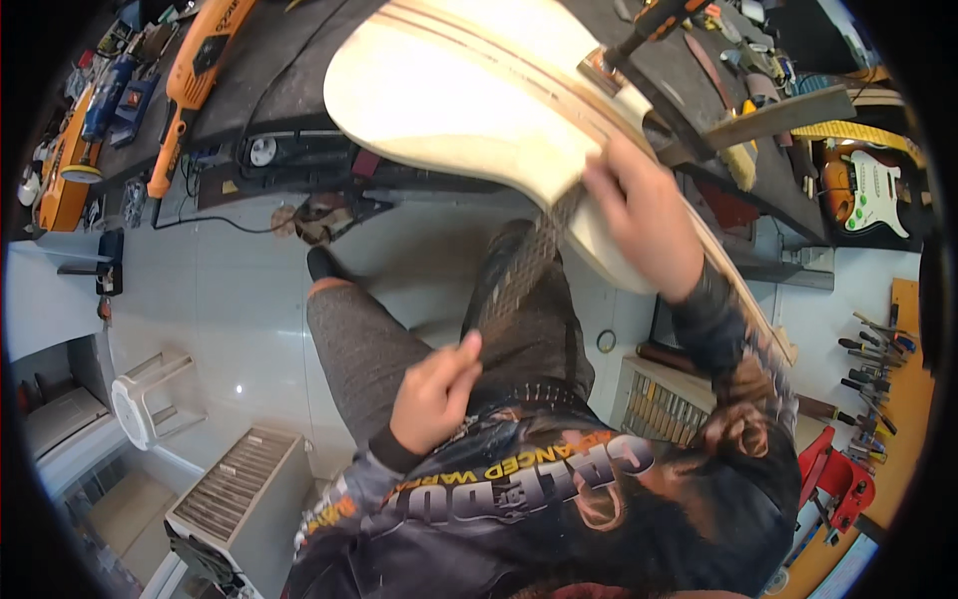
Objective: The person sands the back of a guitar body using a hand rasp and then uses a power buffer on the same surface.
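A pale wooden guitar body (439,90) with darker stripes lies over the workbench edge, under a black-and-orange clamp (647,35). A long lattice-toothed rasp (517,270), smeared by motion, slants from low centre up to the body's curved edge. My left hand (436,394), low in the middle, is closed round the rasp's near end. My right hand (644,225) is closed on the rasp's far end, against the curved wood; its fingertips are partly hidden.
The dark bench (279,50) holds orange power tools (195,60), blue tools and clutter. Below left are a white stool (145,399) and slotted storage box (235,489). At right are a sunburst guitar body (868,195) and a tool board (903,299).
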### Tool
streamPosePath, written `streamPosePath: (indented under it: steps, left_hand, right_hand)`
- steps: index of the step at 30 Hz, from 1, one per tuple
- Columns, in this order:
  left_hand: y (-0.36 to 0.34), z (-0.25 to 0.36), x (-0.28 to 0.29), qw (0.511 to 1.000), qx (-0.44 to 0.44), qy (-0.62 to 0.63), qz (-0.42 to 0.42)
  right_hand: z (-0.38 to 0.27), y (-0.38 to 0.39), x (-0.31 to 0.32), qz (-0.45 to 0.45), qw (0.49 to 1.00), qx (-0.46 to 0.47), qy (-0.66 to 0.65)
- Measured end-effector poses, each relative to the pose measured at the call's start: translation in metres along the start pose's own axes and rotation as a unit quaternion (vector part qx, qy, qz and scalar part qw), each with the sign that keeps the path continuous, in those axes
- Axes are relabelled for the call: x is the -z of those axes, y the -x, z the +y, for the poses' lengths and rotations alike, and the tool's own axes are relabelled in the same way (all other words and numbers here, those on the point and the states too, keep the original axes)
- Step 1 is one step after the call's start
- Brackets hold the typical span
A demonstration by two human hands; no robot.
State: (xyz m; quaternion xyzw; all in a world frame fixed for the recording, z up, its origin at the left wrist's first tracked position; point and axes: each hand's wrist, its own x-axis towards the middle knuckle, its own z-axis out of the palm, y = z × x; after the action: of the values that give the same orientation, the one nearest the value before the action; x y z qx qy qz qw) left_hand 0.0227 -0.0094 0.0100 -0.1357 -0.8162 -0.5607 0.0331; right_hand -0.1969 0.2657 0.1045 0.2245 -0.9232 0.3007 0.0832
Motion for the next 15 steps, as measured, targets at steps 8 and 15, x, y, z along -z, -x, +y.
streamPosePath:
  steps: [8, 15]
  left_hand:
    - [-0.028, -0.013, -0.001, 0.999, 0.040, 0.019, 0.021]
    - [-0.077, -0.016, 0.001, 0.998, 0.037, 0.004, 0.060]
  right_hand:
    - [0.002, -0.020, -0.007, -0.024, 0.999, -0.020, -0.019]
    - [0.012, -0.070, -0.011, 0.031, 0.999, 0.017, -0.007]
